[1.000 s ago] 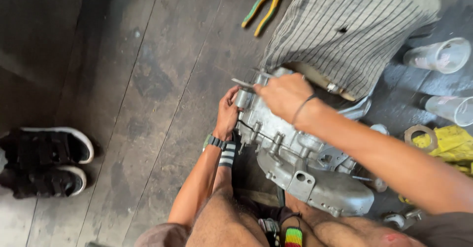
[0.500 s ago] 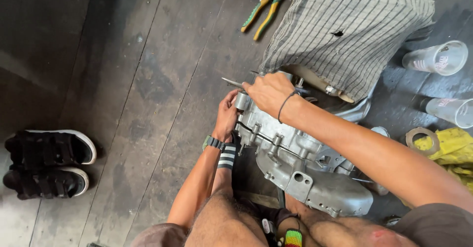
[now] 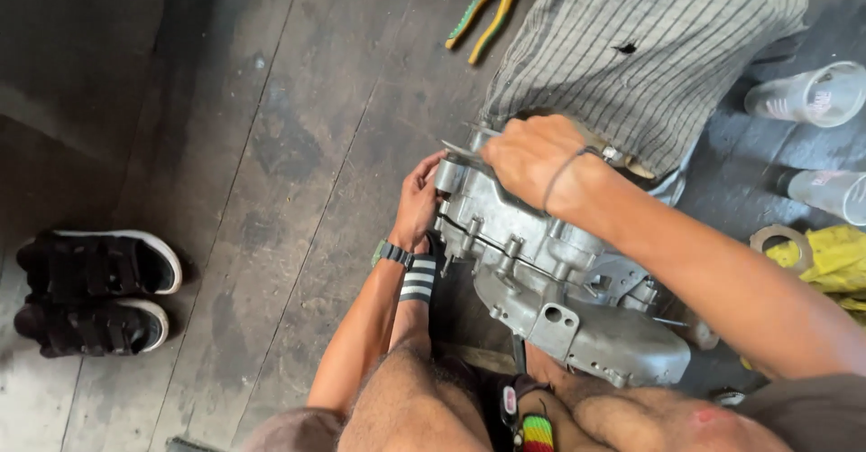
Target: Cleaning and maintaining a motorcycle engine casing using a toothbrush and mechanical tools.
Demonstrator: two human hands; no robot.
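1. Sitting on the dark wooden floor between the person's bare knees is a grey cast-metal engine casing [image 3: 541, 281], bolted along a seam and lying at a slant from upper left to lower right.
2. At its upper end the right hand [image 3: 532, 159] is closed over a thin flat metal tool [image 3: 460, 152], whose tip juts out to the left past the knuckles; the fingers are curled tight around it (a thin cord bracelet sits on that wrist).
3. Against the casing's left edge the left hand [image 3: 417, 201] presses with its fingers bent round the rim, gripping the metal itself; a dark wristwatch with a green edge [image 3: 390, 253] is on that wrist.
4. Just behind the casing lies a grey striped cloth [image 3: 649, 46], its lower hem touching the casing's top.
5. Beyond the cloth's left corner, well apart from the hands, is a pair of pliers with green and yellow handles [image 3: 483, 17].
6. To the right stand or lie two clear plastic cups [image 3: 812, 96], one above the other, and below them a flat metal ring [image 3: 783, 240] rests beside a crumpled yellow wrapper [image 3: 834, 258].
7. Far to the left, on bare boards, a pair of black strap sandals with white soles [image 3: 95, 291] sits side by side.
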